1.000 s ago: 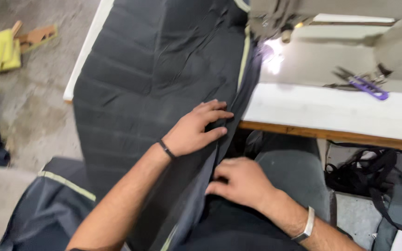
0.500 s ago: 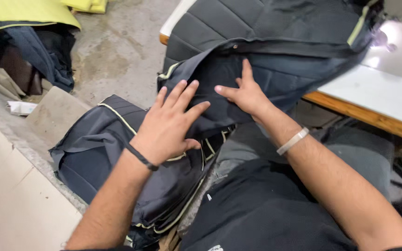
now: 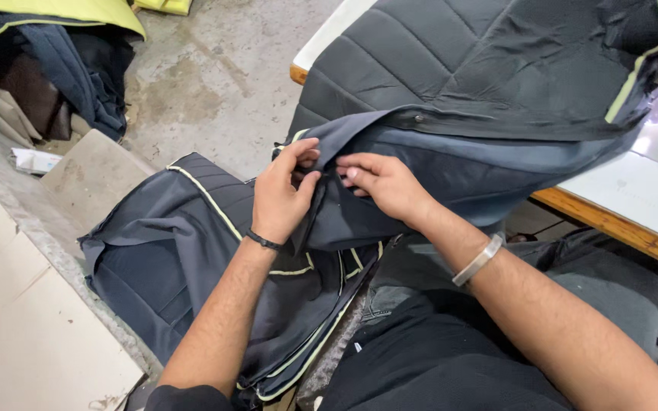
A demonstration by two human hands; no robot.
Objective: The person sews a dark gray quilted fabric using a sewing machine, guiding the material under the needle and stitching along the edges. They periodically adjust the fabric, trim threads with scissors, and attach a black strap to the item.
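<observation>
The left hand point(image 3: 282, 194) is raised from the lower left with the forearm angled up and the wrist bent slightly inward; a thin dark band is worn at the wrist. Its fingers point(image 3: 304, 152) are curled and pressed against the thumb, so that a fold of the dark quilted cover point(image 3: 451, 84) is pinched at its hanging edge. The right hand point(image 3: 384, 186) is brought in from the lower right, the forearm stretched diagonally across the lap and a silver bangle point(image 3: 478, 259) worn above the wrist. Its fingers are bent and closed on the same fold of fabric, just beside the left hand — the fingertips of the two hands are nearly touching, with the cloth gathered between them.

The cover is draped over the near left corner of the white tabletop point(image 3: 634, 194) and hangs down off its wooden front edge toward the lap; pale yellow-green piping is seen along its seam at the far right. A second dark piece with the same pale piping point(image 3: 192, 251) is lain on the floor below the left forearm, well under the tabletop's left corner. More dark and yellow fabric point(image 3: 62, 46) is heaped on the concrete floor at the far left — apart from both hands
</observation>
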